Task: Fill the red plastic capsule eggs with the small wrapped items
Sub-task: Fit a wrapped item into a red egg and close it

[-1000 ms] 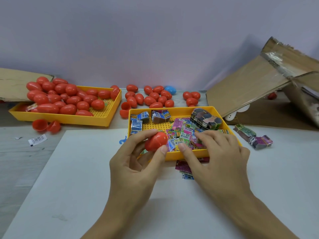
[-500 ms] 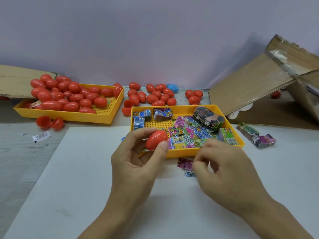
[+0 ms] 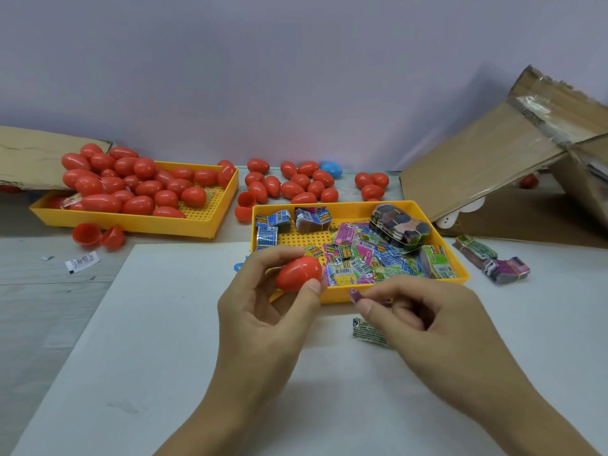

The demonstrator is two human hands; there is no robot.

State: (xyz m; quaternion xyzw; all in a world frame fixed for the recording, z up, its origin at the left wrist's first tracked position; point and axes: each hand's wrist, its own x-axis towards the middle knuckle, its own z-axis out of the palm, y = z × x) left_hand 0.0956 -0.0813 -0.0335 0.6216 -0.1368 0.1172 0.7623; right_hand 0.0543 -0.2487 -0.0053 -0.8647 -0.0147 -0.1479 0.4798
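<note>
My left hand (image 3: 263,311) grips a closed red capsule egg (image 3: 297,273) between thumb and fingers, just in front of the near yellow tray (image 3: 342,296). That tray holds several small colourful wrapped items (image 3: 365,258). My right hand (image 3: 427,327) pinches a small purple wrapped item (image 3: 356,296) at its fingertips, a little to the right of the egg. Another wrapped item (image 3: 368,334) lies on the white sheet under that hand.
A second yellow tray (image 3: 210,222) at back left is heaped with red eggs (image 3: 131,182). Loose red eggs (image 3: 296,185) and one blue egg (image 3: 330,169) lie behind. Open egg halves (image 3: 97,235) sit left. Cardboard box flaps (image 3: 493,153) lean right; bundled packets (image 3: 493,261) lie nearby.
My right hand has drawn back out of the near tray toward me, now pinching a small wrapped item. The left hand keeps holding the egg in about the same place.
</note>
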